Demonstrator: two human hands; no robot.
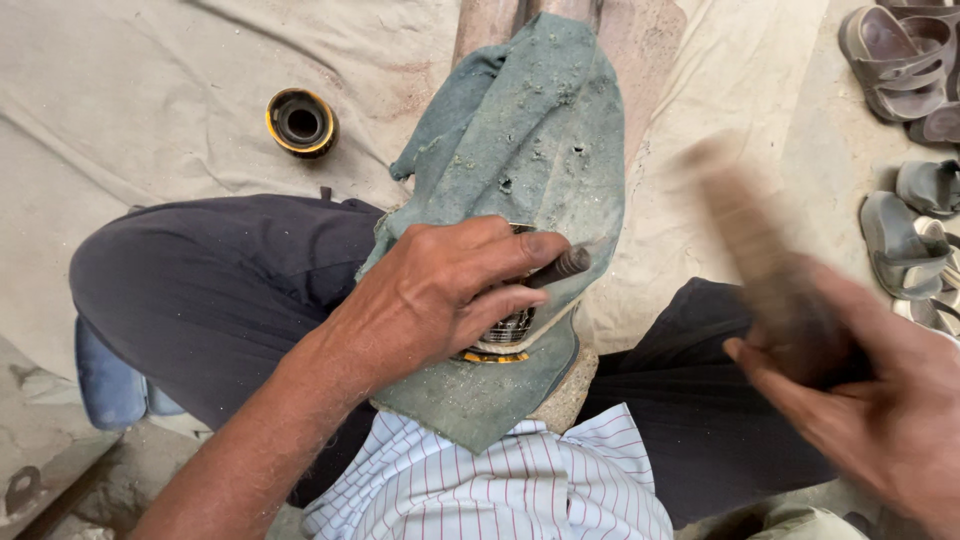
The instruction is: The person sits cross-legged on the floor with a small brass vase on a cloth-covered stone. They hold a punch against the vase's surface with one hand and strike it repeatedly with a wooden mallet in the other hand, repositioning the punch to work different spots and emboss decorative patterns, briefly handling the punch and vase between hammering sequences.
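My left hand [445, 290] grips a dark metal punch [562, 266] and presses down on a shiny ribbed metal ring with a yellow rim [503, 340]. The ring rests on a dusty green cloth [530, 130] draped over a wooden block between my knees. My right hand [870, 400] is at the lower right, blurred by motion, closed around the handle of a brown wooden mallet [745, 230] raised to the right of the punch.
A second dark ring with a yellow rim [301, 122] lies on the beige ground sheet [150, 90] at upper left. Several grey sandals [905, 60] lie at the right edge. My dark trousers and striped shirt fill the foreground.
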